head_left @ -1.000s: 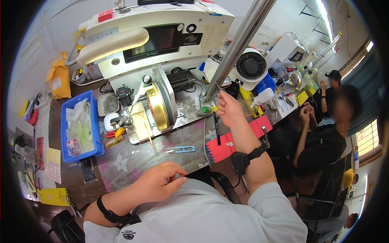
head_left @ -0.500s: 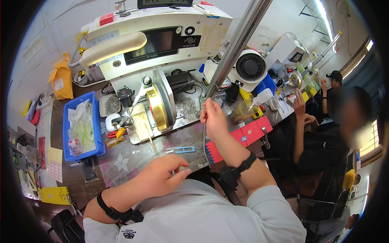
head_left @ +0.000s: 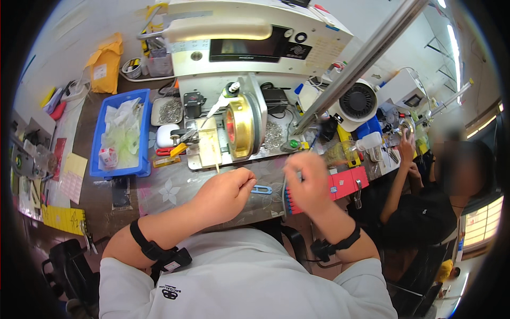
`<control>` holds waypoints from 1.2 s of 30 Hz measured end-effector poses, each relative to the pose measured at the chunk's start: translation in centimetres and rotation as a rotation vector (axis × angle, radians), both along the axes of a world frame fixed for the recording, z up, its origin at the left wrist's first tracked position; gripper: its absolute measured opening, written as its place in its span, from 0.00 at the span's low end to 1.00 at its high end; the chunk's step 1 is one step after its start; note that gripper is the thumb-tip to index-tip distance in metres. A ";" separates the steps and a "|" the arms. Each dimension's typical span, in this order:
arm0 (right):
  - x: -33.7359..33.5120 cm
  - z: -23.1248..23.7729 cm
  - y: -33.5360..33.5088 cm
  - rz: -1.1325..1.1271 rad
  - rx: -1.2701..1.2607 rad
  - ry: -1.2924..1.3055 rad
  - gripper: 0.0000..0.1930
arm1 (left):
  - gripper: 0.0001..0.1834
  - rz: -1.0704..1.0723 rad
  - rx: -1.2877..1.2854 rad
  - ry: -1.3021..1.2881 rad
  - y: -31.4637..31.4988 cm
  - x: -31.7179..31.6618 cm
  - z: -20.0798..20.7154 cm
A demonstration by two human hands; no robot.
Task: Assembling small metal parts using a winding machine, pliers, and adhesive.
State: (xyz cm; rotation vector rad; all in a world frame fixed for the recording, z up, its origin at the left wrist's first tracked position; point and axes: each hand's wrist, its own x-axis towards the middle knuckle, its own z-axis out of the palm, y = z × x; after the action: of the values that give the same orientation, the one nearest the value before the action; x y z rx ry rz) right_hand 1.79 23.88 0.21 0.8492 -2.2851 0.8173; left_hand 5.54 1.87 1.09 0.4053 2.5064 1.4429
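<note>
My left hand [head_left: 226,195] is closed over the front of the bench, its thumb pressed to the curled fingers; whatever it may pinch is too small to make out. Beside its fingertips lie light-blue thread snips [head_left: 262,190], partly covered by the hand. My right hand [head_left: 309,182] hovers by the red rack, blurred, with its fingers curled in; anything in them cannot be made out. Beyond both hands is a machine with a gold wheel [head_left: 240,127] and a cream-coloured block [head_left: 209,142] beside it.
At the left stands a blue tray [head_left: 94,151] with plastic bags. A small dish of metal pieces [head_left: 169,110] sits beside it. The red toothed rack [head_left: 350,182] lies at the right. A slanting metal post [head_left: 350,74] rises behind it. A co-worker [head_left: 425,212] sits at the far right.
My left hand has gone from loosely spread fingers to a closed pinch and moved forward. My right hand has come down and to the right from near the post. The view has shifted.
</note>
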 end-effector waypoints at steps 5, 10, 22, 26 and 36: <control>-3.0 1.1 -0.6 0.358 0.234 -0.058 0.06 | 0.08 -0.150 -0.426 0.447 -5.0 0.5 2.5; -4.7 -1.6 -1.5 0.189 -0.522 -0.700 0.08 | 0.08 0.824 -0.295 0.474 -10.9 -1.1 4.4; -9.3 6.3 -8.2 0.305 -0.016 -1.310 0.14 | 0.26 0.099 -0.065 0.169 -3.8 -4.3 -1.3; -10.4 5.7 -8.0 0.285 0.128 -1.324 0.14 | 0.17 0.087 -0.082 0.098 -2.8 -5.4 -1.2; -10.1 3.3 -4.9 0.111 0.351 -0.848 0.11 | 0.07 0.224 -0.302 0.738 -6.8 -1.7 -2.2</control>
State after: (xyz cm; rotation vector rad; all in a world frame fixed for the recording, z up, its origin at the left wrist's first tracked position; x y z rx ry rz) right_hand -8.33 18.96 3.49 0.8897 -3.2199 0.9641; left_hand 3.86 -4.88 -1.06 0.7219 3.3843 1.0702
